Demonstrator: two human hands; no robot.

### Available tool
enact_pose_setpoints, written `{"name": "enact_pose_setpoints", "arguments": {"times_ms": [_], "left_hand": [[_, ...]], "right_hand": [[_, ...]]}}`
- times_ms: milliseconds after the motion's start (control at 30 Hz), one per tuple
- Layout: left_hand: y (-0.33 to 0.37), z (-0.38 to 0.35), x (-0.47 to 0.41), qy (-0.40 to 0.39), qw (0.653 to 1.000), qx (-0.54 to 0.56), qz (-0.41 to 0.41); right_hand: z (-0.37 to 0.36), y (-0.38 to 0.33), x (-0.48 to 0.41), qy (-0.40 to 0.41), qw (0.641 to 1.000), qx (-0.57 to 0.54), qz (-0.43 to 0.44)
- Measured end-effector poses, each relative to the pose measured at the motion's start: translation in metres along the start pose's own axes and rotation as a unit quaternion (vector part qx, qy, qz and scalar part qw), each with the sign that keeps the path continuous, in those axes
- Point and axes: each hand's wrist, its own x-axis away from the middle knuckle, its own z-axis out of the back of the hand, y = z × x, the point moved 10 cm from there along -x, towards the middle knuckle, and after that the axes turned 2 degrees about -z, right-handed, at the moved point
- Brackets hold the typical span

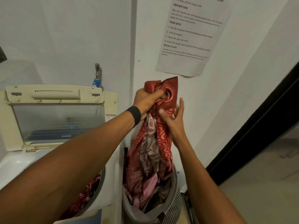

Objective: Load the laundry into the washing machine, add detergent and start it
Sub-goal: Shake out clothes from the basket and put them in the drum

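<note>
A red patterned curtain (155, 143) with a metal eyelet hangs from my left hand (146, 101), which grips its bunched top high above the laundry basket (171, 206). My right hand (174, 117) touches the cloth just below, fingers straight, thumb against the fabric. The curtain's lower end trails into the basket among pink and dark clothes. The top-loading washing machine (103, 191) stands at the left with its lid (56, 120) raised. Red patterned cloth (87, 196) lies in its drum, partly hidden by my left forearm.
The basket stands on the floor between the machine and the white wall. A printed task sheet (189, 34) is stuck on the wall. A tap with a blue fitting (97, 76) sits behind the machine. A dark door frame (258, 123) runs along the right.
</note>
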Motion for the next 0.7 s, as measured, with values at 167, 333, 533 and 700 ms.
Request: {"name": "enact_pose_setpoints", "arguments": {"times_ms": [167, 333, 533, 700], "left_hand": [[0.023, -0.036, -0.001, 0.0, 0.999, 0.043, 0.015], [0.068, -0.021, -0.023, 0.058, 0.995, 0.066, -0.042], [0.08, 0.044, -0.035, 0.153, 0.913, -0.351, -0.138], [0.043, 0.028, -0.026, 0.054, 0.88, -0.437, -0.178]], "right_hand": [[-0.049, 0.05, 0.015, -0.075, 0.993, 0.045, -0.082], [-0.043, 0.114, 0.054, -0.129, 0.97, 0.156, -0.135], [0.03, 0.06, 0.048, 0.034, 0.976, 0.201, -0.072], [0.034, -0.039, 0.001, 0.069, 0.976, 0.2, 0.048]]}}
